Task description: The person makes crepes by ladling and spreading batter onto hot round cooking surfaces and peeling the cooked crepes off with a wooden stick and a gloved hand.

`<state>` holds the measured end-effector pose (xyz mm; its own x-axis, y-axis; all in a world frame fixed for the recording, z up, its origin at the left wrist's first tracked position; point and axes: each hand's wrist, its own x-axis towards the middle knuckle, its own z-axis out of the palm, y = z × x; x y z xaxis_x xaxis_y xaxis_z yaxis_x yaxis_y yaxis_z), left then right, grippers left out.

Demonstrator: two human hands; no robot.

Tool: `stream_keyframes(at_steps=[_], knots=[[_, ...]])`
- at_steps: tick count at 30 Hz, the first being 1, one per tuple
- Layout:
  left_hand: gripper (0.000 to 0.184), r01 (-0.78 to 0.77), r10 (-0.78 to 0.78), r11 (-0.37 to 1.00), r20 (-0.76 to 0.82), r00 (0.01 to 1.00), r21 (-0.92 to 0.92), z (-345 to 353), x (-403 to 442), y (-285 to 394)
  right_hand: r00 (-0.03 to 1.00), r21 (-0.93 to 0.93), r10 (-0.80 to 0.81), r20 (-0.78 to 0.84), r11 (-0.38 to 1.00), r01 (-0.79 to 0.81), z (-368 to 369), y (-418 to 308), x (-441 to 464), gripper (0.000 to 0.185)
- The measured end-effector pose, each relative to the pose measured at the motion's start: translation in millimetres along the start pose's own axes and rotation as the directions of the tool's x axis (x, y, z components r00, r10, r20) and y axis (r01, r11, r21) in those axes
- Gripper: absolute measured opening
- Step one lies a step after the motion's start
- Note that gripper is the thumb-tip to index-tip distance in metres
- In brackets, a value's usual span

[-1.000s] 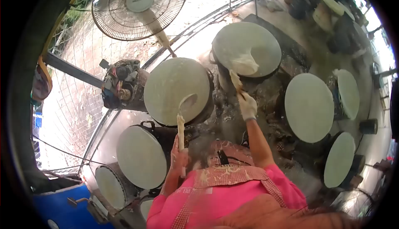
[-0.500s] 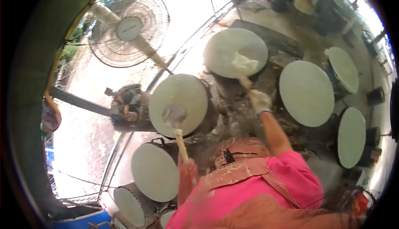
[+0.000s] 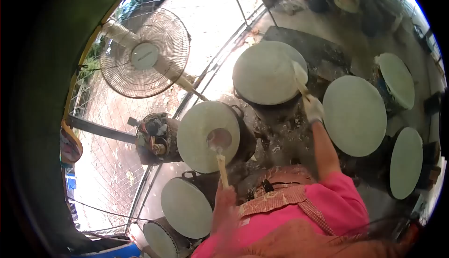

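Observation:
My left hand point(image 3: 225, 197) is closed round the wooden handle of a ladle point(image 3: 222, 170). The ladle's round bowl rests over the pale top of the near pot point(image 3: 194, 134); whether it touches is hard to see. Gloved in white, my right hand point(image 3: 313, 108) grips the handle of a flat paddle point(image 3: 300, 76). The paddle's pale blade lies at the right rim of the far pot point(image 3: 266, 71), whose round whitish top looks smooth.
Other round pale discs stand around: a large disc point(image 3: 355, 115) at right, and one point(image 3: 187, 206) at lower left. A fan point(image 3: 145, 54) stands by the wire mesh. A stove or bucket with rubbish point(image 3: 156, 136) sits left of the near pot.
The view has shifted, moving the scene right and down. The ladle has moved right over the near pot. The paddle reaches the far pot's right rim, and the white lump there no longer shows.

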<state>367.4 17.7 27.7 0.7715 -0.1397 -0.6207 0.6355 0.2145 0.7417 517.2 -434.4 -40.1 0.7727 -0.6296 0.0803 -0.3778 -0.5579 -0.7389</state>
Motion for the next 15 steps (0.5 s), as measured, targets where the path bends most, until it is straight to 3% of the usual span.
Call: stream_keyframes(at_steps=[1,3,5,7,9,10,12,14,15], knots=[[0.024,0.016,-0.016,1.0,0.005,1.0,0.0,5,3,0,1.0,0.024,-0.017,-0.019,1.0,0.017,10,-14,5,0.027],[0.022,0.047,-0.046,0.999,0.013,0.999,-0.01,9,12,7,0.974,-0.127,-0.217,0.063,0.966,0.223,32,-5,-27,0.025],[0.019,0.078,-0.078,0.996,0.019,0.997,-0.029,9,15,9,0.956,-0.209,-0.176,0.236,0.951,0.226,15,21,-87,0.025],[0.017,0.105,-0.104,0.993,0.018,0.994,-0.055,7,17,9,1.0,-0.021,0.013,0.0,1.0,-0.013,3,54,-98,0.024],[0.015,0.121,-0.121,0.991,0.016,0.993,-0.065,4,16,5,0.994,-0.022,0.107,-0.006,0.994,-0.107,9,53,-31,0.025],[0.014,0.138,-0.137,0.988,0.017,0.99,-0.069,3,17,5,0.992,0.107,0.017,-0.128,0.994,-0.003,27,43,17,0.027],[0.012,0.162,-0.16,0.983,0.025,0.987,-0.091,4,21,3,0.993,0.003,0.081,-0.085,0.997,-0.081,52,20,117,0.038],[0.01,0.184,-0.183,0.977,0.024,0.983,-0.104,-1,20,10,0.987,0.103,0.157,0.031,0.982,-0.159,44,2,163,0.04],[0.009,0.195,-0.193,0.975,0.026,0.981,-0.106,-5,20,14,0.976,0.397,0.203,0.083,0.891,-0.22,5,-26,139,0.04]])
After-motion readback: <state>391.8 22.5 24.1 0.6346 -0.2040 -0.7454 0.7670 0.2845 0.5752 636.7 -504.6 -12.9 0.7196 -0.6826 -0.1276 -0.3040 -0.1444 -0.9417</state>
